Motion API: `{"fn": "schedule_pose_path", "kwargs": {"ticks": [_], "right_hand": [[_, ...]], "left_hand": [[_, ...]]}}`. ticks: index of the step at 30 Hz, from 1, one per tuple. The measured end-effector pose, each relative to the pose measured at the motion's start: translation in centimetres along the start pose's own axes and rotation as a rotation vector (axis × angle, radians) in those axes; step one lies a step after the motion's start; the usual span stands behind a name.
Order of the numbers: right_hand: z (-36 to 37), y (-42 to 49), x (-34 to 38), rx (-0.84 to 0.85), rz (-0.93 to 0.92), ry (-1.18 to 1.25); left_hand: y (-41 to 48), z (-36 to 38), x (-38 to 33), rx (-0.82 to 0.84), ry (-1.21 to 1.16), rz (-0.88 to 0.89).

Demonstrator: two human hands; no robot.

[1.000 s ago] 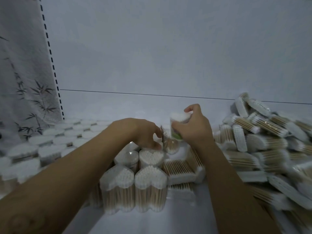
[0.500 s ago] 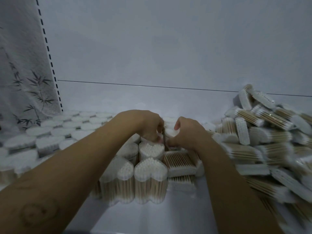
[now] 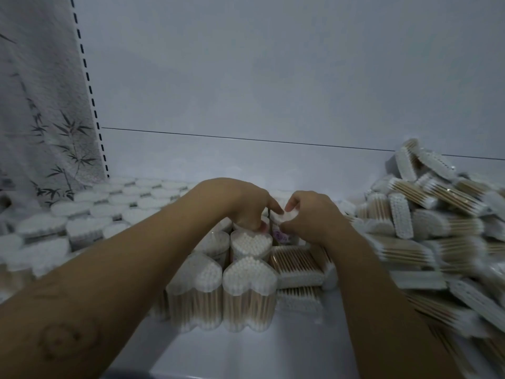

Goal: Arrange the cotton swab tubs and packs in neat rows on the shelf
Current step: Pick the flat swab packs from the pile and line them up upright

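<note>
Two hands (left hand, right hand); four heart-shaped tubs up front; packs past counting.

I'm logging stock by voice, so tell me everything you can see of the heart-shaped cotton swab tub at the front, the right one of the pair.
The tub is clear plastic with a heart-shaped outline, packed full of wooden-stemmed swabs standing on end, their white tips filling the top. It stands upright on the white shelf, pressed side by side against a matching tub on its left, with a flat pack lying beside its right.
</note>
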State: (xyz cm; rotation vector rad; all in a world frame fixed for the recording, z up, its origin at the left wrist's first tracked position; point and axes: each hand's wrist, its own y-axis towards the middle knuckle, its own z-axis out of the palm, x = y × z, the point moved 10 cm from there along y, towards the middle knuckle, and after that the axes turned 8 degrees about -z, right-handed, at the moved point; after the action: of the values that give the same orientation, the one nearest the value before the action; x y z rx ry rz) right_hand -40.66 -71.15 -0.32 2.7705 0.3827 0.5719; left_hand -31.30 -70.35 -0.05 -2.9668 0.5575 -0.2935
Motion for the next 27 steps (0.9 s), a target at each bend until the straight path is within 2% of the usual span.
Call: {"fn": "schedule_pose_path", "kwargs": {"ticks": [5,11,15,20,23,27], "right_hand": [[0.5,0.4,0.6,0.048,-0.023,-0.08],[-1.8,0.5,3.3,0.047,-0.085,-0.335],[-3.4,-2.8,4.8,0.135,-0.159,-0.44],[-0.8,-8.0,5.2,0.268,-0.276,-0.72],[0.8,-8.7,6.4,0.261,-0.4,-0.85],[2.4,-8.6,5.1,0.34,-0.365,-0.76]], "left_hand": [[0.3,-0.1,0.0,0.015,0.012,-0.018],[0.0,0.3,-0.1,0.028,0.04,-0.071],[-0.4,0.6,-0.1,0.03,0.028,-0.066],[-2.0,-0.3,0.7,-0.083,-0.088,-0.079],[-3.2,-1.3,0.3,-0.161,-0.131,-0.072],[-5.2,-1.1,-1.2,-0.171,-0.154,-0.009]]}}
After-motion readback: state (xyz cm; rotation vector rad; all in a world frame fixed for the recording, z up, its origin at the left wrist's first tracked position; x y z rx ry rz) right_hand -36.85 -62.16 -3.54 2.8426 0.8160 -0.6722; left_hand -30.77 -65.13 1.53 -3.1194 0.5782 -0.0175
